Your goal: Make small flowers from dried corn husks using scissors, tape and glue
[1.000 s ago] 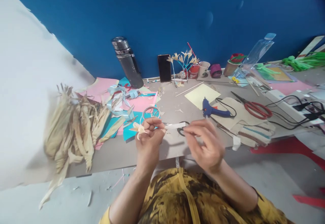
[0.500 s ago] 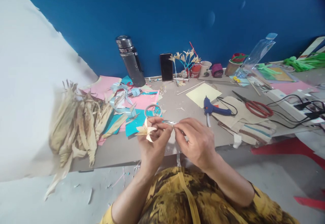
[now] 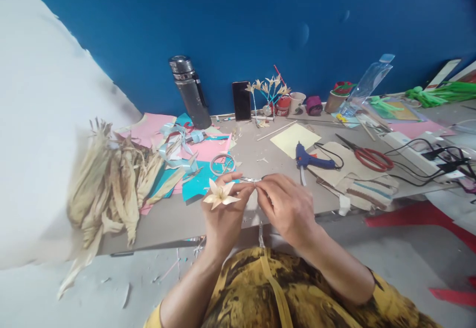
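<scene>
A cream husk-like flower (image 3: 220, 195) with pointed petals faces up at the back of my left hand (image 3: 226, 214), which is closed around its stem. My right hand (image 3: 284, 204) meets the left one at the fingertips, pinching the far end of what looks like the thin stem. Close to both sets of fingertips shows a slim silvery piece (image 3: 248, 179), too small to make out. Most of the stem is hidden by my fingers. Just beyond the left hand, a tape roll (image 3: 223, 164) lies on blue paper (image 3: 197, 182).
Dried corn husks (image 3: 107, 189) hang over the table's left edge. A flask (image 3: 189, 92), a phone (image 3: 241, 101) and finished flowers (image 3: 268, 87) stand along the wall. On the right are a glue gun (image 3: 312, 158), red-handled scissors (image 3: 372, 159) and a power strip (image 3: 412, 154) with cables.
The flower has turned from a sideways tilt to facing up toward me. Both hands keep their fingertips together, in nearly the same place. The view has shifted slightly.
</scene>
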Demonstrator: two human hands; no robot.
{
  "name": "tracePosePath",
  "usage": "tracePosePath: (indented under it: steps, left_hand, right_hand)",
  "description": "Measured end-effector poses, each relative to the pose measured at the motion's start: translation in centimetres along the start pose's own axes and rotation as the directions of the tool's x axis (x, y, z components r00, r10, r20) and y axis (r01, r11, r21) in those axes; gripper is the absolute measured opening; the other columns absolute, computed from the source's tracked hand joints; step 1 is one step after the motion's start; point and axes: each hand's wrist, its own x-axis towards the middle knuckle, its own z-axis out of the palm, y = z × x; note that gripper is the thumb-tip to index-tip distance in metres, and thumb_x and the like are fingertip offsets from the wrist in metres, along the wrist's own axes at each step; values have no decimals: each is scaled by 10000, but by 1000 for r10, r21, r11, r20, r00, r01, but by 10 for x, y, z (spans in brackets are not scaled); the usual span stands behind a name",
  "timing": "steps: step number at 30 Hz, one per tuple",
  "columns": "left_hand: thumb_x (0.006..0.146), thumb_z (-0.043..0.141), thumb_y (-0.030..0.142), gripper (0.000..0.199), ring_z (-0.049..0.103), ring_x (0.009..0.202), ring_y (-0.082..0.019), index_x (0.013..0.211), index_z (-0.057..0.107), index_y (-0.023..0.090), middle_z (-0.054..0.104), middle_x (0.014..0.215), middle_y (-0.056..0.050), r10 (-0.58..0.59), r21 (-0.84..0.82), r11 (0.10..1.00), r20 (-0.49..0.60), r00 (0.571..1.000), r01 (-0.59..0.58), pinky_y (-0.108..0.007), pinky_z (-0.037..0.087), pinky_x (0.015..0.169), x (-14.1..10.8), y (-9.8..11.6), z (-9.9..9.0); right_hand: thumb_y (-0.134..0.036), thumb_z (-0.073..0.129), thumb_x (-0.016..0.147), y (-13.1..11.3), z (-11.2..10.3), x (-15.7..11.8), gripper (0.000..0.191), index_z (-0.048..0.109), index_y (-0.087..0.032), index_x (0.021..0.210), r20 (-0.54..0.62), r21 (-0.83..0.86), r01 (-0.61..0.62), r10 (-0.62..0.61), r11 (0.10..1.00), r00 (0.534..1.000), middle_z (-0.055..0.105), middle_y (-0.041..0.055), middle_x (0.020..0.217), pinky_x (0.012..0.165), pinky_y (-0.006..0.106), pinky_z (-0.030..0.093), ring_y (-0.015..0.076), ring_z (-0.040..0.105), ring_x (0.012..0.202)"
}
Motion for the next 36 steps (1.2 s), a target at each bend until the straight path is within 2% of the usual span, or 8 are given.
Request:
tracePosePath:
  steps: [5, 11, 15, 19, 22, 26, 33, 36]
  left_hand:
    - [751, 745, 203, 78, 685, 983, -225, 679, 754, 230, 751, 847, -26, 75, 81, 994, -20, 997, -73, -346, 517, 914, -2, -1, 0]
    - [764, 735, 189, 35, 716, 776, -186, 731, 743, 196, 760, 805, -31, 99, 38, 994, -21, 995, -98, -314, 570, 771, -4, -1, 0]
    - [772, 738, 177, 60, 723, 879, -204, 719, 750, 203, 762, 811, -33, 174, 83, 982, -21, 984, -172, -326, 561, 849, -3, -2, -1]
    - [783, 742, 194, 54, 717, 943, -221, 729, 742, 197, 763, 871, -47, 208, 117, 973, -53, 977, -201, -345, 554, 888, -4, -5, -4]
    - [801, 740, 220, 37, 728, 904, -223, 802, 731, 184, 762, 905, -65, 185, 106, 978, -51, 981, -178, -355, 561, 868, -6, -9, -5]
    - [806, 749, 248, 216, 742, 808, -219, 1001, 687, 178, 762, 923, -79, 141, 22, 990, -49, 989, -140, -349, 580, 785, -9, -13, -3]
    - [787, 758, 250, 160, 739, 915, -242, 911, 686, 180, 758, 970, -97, 113, -44, 992, -77, 991, -117, -335, 582, 792, -12, -13, 0]
    - [763, 775, 252, 223, 740, 819, -212, 944, 664, 185, 755, 851, -59, 58, -58, 996, -86, 995, -63, -318, 581, 760, -10, -10, 1]
  right_hand:
    - [-106, 571, 912, -3, 2, 1, 199, 689, -194, 778, -47, 17, -34, 34, 999, 998, 721, 29, 747, 666, 249, 438, 144, 670, 729]
    - [-67, 561, 866, -7, 5, 2, 217, 696, -197, 756, -92, 61, -75, 81, 995, 992, 726, 30, 743, 648, 250, 450, 147, 666, 698]
    - [-65, 572, 848, -7, 6, 2, 205, 689, -197, 743, -110, 80, -95, 103, 992, 989, 720, 23, 730, 601, 241, 438, 133, 635, 635]
    - [-89, 561, 892, -7, 7, 1, 201, 698, -194, 788, -52, 118, -94, 101, 989, 994, 730, 40, 770, 651, 244, 463, 149, 667, 709]
    - [-90, 555, 898, -9, 8, 2, 201, 704, -194, 811, -44, 124, -93, 99, 988, 994, 729, 42, 777, 679, 249, 472, 155, 678, 739]
    - [-66, 565, 862, -12, 8, 4, 206, 705, -187, 774, -63, 128, -103, 112, 986, 992, 710, 36, 740, 637, 245, 461, 148, 656, 683]
    - [-51, 553, 808, -12, 12, 5, 202, 677, -186, 725, -60, 219, -174, 191, 960, 980, 678, 24, 714, 606, 236, 452, 121, 583, 596]
    - [-54, 551, 807, -10, 14, 3, 187, 661, -185, 733, -64, 278, -185, 210, 943, 976, 673, 21, 719, 597, 235, 452, 118, 576, 596]
